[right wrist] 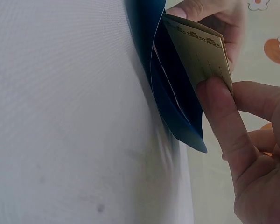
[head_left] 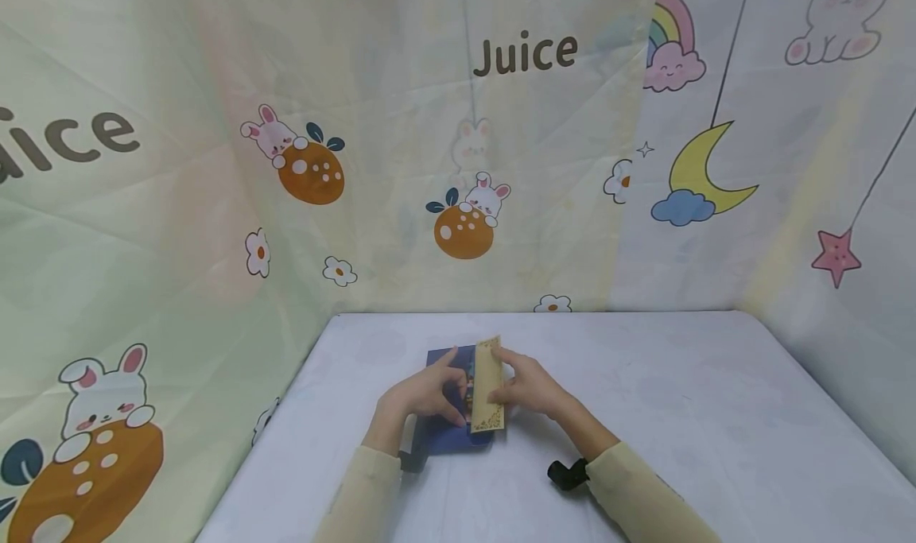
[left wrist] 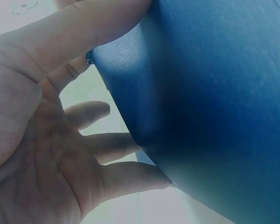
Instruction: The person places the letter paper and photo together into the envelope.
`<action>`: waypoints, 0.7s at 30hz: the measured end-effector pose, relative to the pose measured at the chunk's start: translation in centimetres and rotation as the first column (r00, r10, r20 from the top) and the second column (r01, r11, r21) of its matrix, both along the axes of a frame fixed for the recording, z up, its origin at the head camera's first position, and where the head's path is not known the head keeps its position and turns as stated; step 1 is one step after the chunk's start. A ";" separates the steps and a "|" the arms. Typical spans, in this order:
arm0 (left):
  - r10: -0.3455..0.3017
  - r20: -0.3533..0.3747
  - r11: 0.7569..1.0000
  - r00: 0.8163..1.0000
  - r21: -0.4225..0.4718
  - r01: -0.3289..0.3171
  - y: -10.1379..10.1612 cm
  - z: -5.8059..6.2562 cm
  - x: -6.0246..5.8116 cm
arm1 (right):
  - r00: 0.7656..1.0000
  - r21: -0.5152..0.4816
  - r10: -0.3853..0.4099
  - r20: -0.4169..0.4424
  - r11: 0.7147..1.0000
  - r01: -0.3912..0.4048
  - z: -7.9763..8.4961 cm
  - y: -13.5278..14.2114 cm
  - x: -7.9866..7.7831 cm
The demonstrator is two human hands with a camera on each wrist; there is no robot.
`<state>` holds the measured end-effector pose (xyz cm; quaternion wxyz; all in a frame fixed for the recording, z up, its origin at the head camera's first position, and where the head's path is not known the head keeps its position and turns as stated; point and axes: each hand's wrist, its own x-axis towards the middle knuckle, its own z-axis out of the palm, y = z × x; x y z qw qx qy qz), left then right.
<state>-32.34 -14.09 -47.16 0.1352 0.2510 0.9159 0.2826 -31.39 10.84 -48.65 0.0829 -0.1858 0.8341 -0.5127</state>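
Observation:
A dark blue paper sleeve with a colourful printed strip stands slightly bowed on the white table. My left hand holds it by its edges; in the left wrist view, the thumb lies on one side of the blue sleeve and fingertips touch its opposite edge. A narrow gold card with an ornate border is pinched between the thumb and fingers of my right hand. In the right wrist view, the gold card lies at the gaping side of the sleeve; how far inside it reaches is hidden.
The white tabletop stretches out around the hands. Printed cloth walls enclose its back and sides. A black wrist-worn device sits by the right sleeve cuff, and another dark one by the left.

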 end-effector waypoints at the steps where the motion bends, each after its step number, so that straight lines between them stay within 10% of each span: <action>1: 0.000 0.001 1.000 1.000 0.000 0.000 0.0 0.0 0.0 | 1.000 0.001 0.000 -0.003 1.000 0.000 0.0 0.0 0.0; 21: -0.002 -0.009 1.000 1.000 -0.016 0.002 -0.1 -0.2 -0.1 | 0.998 -0.030 0.064 0.028 0.998 -0.063 -0.4 -0.3 0.0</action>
